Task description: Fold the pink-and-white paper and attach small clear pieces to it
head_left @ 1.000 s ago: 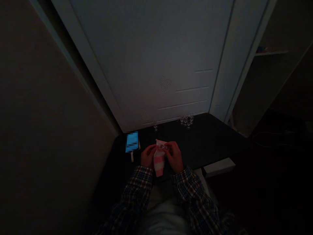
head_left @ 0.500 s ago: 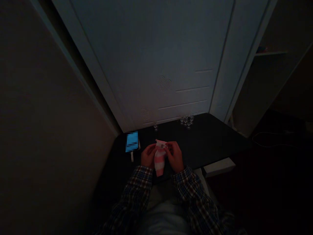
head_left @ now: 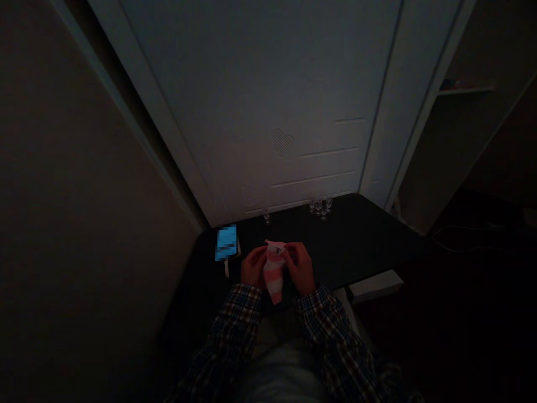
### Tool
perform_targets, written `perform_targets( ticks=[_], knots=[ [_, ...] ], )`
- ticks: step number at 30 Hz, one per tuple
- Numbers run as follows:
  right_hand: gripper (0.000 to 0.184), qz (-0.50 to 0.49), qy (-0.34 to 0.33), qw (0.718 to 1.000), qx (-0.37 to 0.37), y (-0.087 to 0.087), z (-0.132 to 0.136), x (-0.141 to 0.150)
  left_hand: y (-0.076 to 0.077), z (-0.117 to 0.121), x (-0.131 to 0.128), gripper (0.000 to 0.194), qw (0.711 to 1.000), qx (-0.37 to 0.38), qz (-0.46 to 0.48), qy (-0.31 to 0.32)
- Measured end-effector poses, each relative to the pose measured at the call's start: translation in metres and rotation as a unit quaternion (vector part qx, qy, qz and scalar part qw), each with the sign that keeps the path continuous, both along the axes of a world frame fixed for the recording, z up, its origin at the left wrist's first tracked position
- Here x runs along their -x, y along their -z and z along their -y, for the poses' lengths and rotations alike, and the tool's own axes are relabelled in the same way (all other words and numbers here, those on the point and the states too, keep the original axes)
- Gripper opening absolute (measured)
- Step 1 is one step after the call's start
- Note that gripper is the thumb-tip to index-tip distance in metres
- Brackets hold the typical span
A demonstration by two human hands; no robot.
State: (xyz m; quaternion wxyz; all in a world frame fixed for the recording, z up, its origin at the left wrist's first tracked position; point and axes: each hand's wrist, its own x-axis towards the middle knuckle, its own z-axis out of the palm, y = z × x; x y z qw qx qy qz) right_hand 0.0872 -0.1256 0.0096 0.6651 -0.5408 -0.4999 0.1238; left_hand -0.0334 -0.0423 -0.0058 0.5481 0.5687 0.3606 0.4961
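A pink-and-white striped cloth [head_left: 273,276] hangs between my two hands, just above the near part of the dark table. My left hand [head_left: 253,267] grips its left side, the fingers partly behind the fabric. My right hand [head_left: 301,267] pinches the upper right side, thumb in front. Near that thumb a small shiny, clear thing [head_left: 278,252] shows against the cloth; it looks like part of a small glass, but most of it is hidden. At the table's back edge stands a single small stemmed glass [head_left: 267,217], beyond my hands.
Several small stemmed glasses [head_left: 321,207] stand clustered at the back right of the black table [head_left: 361,240]. A phone-like device with a blurred blue screen [head_left: 226,243] is at the left. A white panel [head_left: 260,101] rises behind; a white box [head_left: 376,285] sits below the table's front edge.
The cloth has shifted slightly and its upper part is spread a little wider. The shiny thing by my right thumb shows less. Both hands have barely moved.
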Motion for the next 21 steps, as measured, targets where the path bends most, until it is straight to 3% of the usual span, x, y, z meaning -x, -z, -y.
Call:
perform_targets(
  ticks=[21],
  knots=[
    [0.019, -0.035, 0.001, 0.999, 0.012, 0.0050, -0.0006, -0.0018, -0.0031, 0.0032, -0.0036, 0.043, 0.995, 0.062, 0.058, 0.046]
  ],
)
